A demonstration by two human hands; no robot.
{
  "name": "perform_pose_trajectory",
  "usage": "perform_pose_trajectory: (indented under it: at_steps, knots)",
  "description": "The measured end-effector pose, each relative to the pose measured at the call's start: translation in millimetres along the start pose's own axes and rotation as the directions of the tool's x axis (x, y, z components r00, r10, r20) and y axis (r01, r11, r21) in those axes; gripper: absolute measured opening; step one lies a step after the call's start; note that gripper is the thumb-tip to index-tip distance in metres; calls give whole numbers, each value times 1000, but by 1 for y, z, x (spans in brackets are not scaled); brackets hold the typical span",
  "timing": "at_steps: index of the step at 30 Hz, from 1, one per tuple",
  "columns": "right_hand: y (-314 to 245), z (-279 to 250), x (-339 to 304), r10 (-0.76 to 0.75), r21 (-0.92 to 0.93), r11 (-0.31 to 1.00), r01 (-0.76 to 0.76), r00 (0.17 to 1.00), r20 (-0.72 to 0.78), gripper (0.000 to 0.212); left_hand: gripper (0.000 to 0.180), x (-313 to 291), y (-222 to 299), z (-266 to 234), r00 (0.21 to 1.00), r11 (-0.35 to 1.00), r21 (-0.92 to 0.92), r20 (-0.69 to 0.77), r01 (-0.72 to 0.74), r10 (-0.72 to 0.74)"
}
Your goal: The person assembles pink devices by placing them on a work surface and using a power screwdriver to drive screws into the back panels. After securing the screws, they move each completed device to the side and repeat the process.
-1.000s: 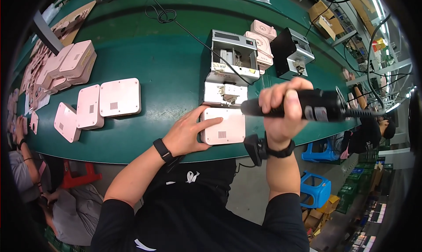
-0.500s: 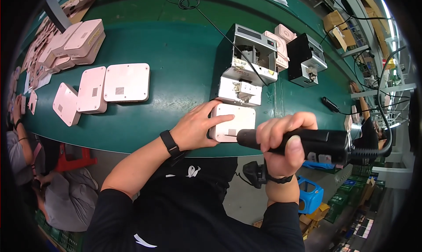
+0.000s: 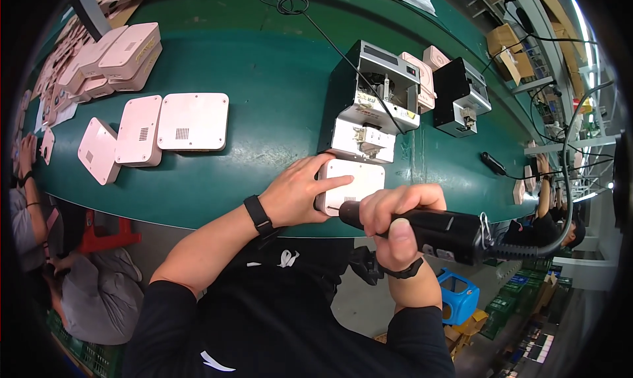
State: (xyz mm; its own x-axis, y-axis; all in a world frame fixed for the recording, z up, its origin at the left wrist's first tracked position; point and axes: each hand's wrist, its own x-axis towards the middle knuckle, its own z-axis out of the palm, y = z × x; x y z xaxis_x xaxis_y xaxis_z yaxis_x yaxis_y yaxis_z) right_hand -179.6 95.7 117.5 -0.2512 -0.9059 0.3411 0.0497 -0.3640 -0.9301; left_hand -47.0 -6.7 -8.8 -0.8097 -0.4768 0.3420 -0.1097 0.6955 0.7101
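Note:
My left hand (image 3: pixel 295 192) grips the left end of a pale pink plastic box (image 3: pixel 362 177), its index finger lying across the top. The box lies flat by the table's near edge, vented, screw-holed face up. In my right hand (image 3: pixel 399 221) is a black corded electric screwdriver (image 3: pixel 448 236), held nearly level. Its bit points left, at the box's near left corner; whether it touches a screw I cannot tell. Just behind the box stands a silver and black screw feeder (image 3: pixel 362 137).
Three similar pink boxes (image 3: pixel 192 122) lie at the left, with a stack of more (image 3: pixel 128 51) behind. A second feeder (image 3: pixel 455 101) and another black screwdriver (image 3: pixel 493 163) are at the right. A black cable (image 3: pixel 330 41) hangs across the first feeder. Other people sit at both sides.
My right hand has moved left and slightly down with the screwdriver, bringing its tip to the box's near left corner. My left hand keeps its hold on the box.

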Motion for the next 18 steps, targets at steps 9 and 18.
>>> perform_pose_trajectory:
  at_steps: [9,18]
  knots:
    - [9,2,-2,-16,25,1000,15,999,29,35,74,1,-4,2,998,1000,-10,-65,-18,17]
    - [-34,-8,5,-143,217,963,158,986,-84,31,69,-28,24,-43,980,964,-174,28,201,-199]
